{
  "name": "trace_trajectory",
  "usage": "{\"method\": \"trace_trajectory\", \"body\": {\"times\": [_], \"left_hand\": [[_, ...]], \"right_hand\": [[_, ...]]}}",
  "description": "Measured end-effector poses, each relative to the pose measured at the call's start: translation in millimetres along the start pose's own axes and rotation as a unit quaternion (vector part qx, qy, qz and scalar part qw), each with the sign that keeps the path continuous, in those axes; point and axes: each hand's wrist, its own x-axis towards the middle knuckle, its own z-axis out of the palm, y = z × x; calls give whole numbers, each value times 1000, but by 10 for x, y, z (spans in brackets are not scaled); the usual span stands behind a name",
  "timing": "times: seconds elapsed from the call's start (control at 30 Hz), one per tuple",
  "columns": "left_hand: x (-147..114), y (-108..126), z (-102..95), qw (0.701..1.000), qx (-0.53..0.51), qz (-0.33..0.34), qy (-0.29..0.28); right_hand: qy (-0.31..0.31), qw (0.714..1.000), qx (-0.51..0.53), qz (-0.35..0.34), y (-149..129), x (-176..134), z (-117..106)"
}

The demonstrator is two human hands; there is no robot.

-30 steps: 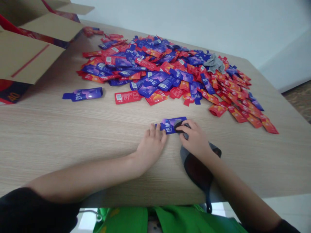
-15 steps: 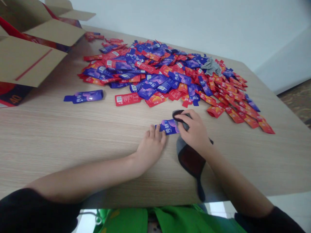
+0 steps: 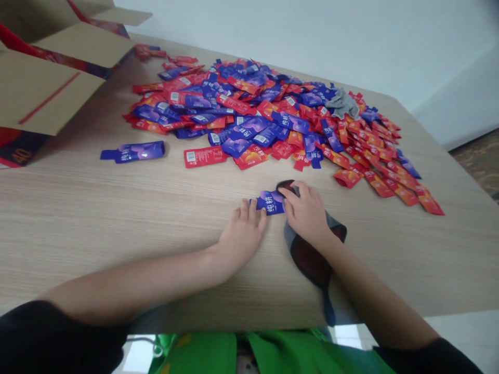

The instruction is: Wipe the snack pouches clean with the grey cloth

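Note:
My left hand [image 3: 244,231] lies palm down on the table, its fingers stretched over the left end of a flat purple sachet [image 3: 270,203] and pressing on it. My right hand [image 3: 306,210] is closed on one end of a dark, mask-like piece with maroon panels and grey edging [image 3: 312,258]. That end rests at the sachet's right side. Under my right wrist the rest of the piece spreads over the table, and a dark strap trails towards me. Its exact kind I cannot make out. My palm hides its middle.
A large heap of red and purple sachets [image 3: 241,135] covers the back of the table [image 3: 156,218]. One purple sachet [image 3: 136,152] lies apart at left. A grey crumpled cloth [image 3: 343,104] sits on the heap. Open cardboard boxes [image 3: 50,96] stand at the far left.
My right hand has shifted slightly, uncovering more of the dark piece's right side. The trailing strap has swung a little to the right. My left hand stays on the sachet.

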Motion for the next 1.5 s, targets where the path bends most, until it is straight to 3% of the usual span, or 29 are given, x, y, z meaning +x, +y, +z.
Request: {"method": "trace_trajectory", "body": {"times": [0.13, 0.27, 0.43, 0.53, 0.63, 0.73, 0.9, 1.0, 1.17, 1.33, 1.5], "left_hand": [[8, 5, -11, 1000, -7, -5, -6], [6, 6, -32, 1000, -6, -7, -2], [-2, 2, -24, 1000, 11, -3, 18], [-1, 1, -21, 1000, 18, 2, 26], [2, 0, -38, 1000, 14, 7, 18], [1, 0, -54, 1000, 10, 2, 14], [-3, 3, -37, 1000, 6, -2, 8], [0, 4, -26, 1000, 4, -3, 5], [11, -5, -43, 1000, 13, 2, 11], [17, -16, -62, 1000, 5, -3, 21], [15, -16, -58, 1000, -4, -1, 12]], "right_hand": [[9, 999, 1, 49, 278, -54, 34], [41, 995, 74, 49, 385, -3, -34], [56, 988, 145, -22, 9, 104, -184], [5, 988, 129, -80, -274, 131, -161], [-41, 990, 77, -112, -372, 106, -91], [-38, 995, 49, -82, -234, 35, -51], [-22, 999, 12, 27, 234, -69, -46], [-22, 998, 33, 45, 369, -46, -86], [25, 996, 85, 3, 77, 52, -226], [-43, 989, 105, -97, -248, 26, -188], [-34, 994, 95, -37, -61, -68, -89]]}}
